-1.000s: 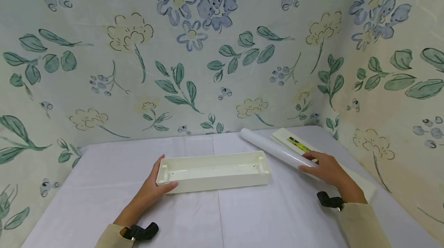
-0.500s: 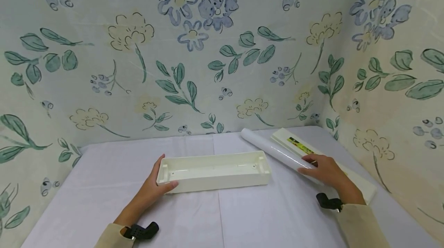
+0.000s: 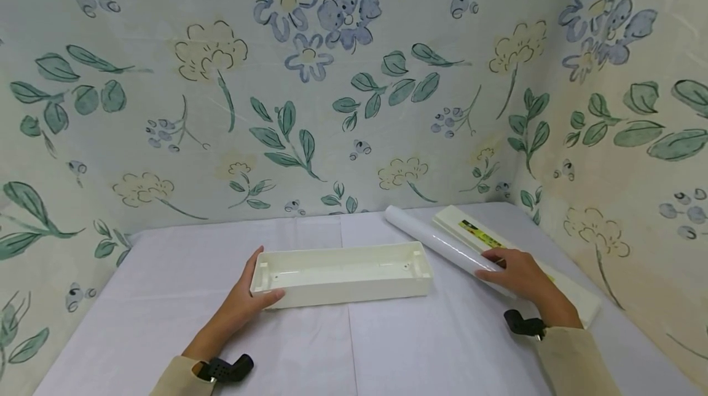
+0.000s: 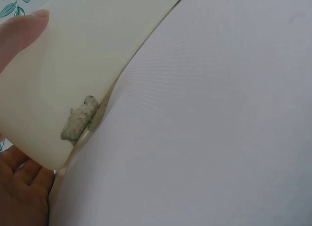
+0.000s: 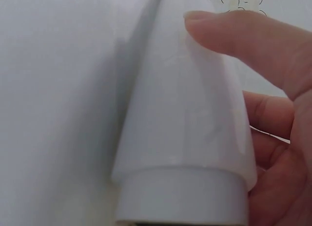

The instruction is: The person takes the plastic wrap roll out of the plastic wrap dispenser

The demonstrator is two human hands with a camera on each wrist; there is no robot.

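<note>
In the head view a long, off-white, open-topped plastic box (image 3: 343, 293) lies on the cloth in the middle. My left hand (image 3: 241, 299) grips its left end, thumb on the front wall and fingers round the far side; the left wrist view shows the thumb (image 4: 27, 33) on the wall, near a grey smudge (image 4: 80, 120). To the right, a glossy white roll of cling film (image 3: 428, 237) lies slanted. My right hand (image 3: 522, 276) holds its near end; in the right wrist view the thumb (image 5: 229, 33) lies over the film, fingers behind, with the core (image 5: 180, 194) sticking out.
A long off-white lid (image 3: 575, 291) with a yellow-green label (image 3: 480, 233) lies slanted behind the roll, partly hidden by my right hand. White cloth (image 3: 298, 353) covers the table. Floral fabric (image 3: 310, 138) hangs behind and at the sides.
Almost nothing differs. The head view has shifted very slightly; both hands keep their hold, and the box and roll stay in place.
</note>
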